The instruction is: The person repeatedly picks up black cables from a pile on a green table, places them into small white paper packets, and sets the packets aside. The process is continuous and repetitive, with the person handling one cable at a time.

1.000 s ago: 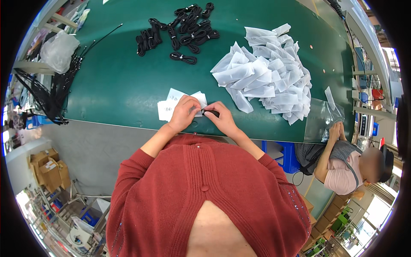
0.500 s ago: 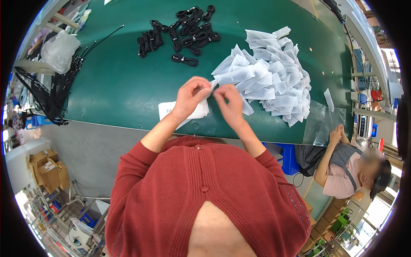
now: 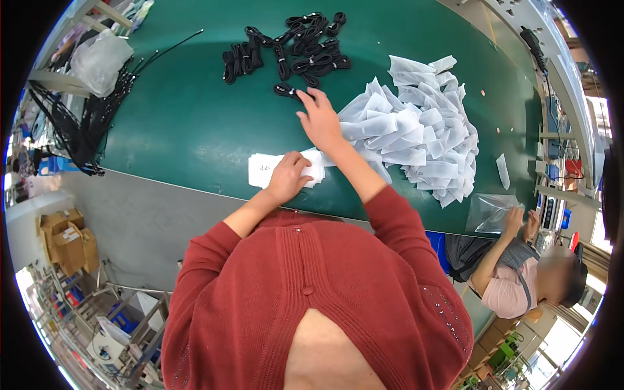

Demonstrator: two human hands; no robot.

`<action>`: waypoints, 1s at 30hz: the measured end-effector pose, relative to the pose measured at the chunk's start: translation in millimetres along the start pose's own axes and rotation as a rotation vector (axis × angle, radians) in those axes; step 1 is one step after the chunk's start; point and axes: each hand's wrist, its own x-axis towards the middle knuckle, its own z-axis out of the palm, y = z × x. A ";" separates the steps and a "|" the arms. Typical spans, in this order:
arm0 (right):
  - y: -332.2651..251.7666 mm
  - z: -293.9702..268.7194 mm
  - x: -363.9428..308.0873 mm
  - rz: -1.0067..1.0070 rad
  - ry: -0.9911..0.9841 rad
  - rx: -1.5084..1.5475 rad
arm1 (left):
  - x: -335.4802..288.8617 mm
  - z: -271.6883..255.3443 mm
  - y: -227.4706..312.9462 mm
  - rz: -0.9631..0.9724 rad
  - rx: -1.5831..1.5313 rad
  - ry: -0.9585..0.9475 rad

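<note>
My left hand [image 3: 288,179] rests on a stack of flat white bags [image 3: 261,170] near the table's front edge. Its fingers are bent loosely over the stack, thumb apart, with nothing visibly gripped. Farther off, my right hand [image 3: 320,122] is open, fingers spread, its fingertips at the near end of a coiled black cable [image 3: 284,90]. Whether they touch the cable is hard to tell. More black cable bundles [image 3: 305,40] lie beyond it, each wound and tied. Right of my right hand spreads a heap of filled translucent white bags [image 3: 422,123].
Long loose black cables [image 3: 91,127] hang over the table's left end beside a clear plastic bag [image 3: 103,64]. One white bag [image 3: 502,171] lies apart at right. A co-worker [image 3: 513,273] sits at the right edge, hands at a clear plastic sheet [image 3: 491,213].
My hands have parted from the small white bag they were working on together. The right has reached away to the nearest cable coil; the left has come down onto the stack.
</note>
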 end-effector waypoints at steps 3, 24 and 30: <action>29.3 39.1 -0.6 -0.052 -0.144 -0.170 | -0.5 7.9 0.2 -0.013 0.040 -0.011; -34.7 -97.2 -153.9 0.444 -0.138 0.245 | -2.5 11.2 -11.0 -0.330 -0.274 0.090; -32.8 -92.6 -162.5 0.340 -0.198 0.123 | -0.8 8.3 -10.9 -0.350 -0.295 0.057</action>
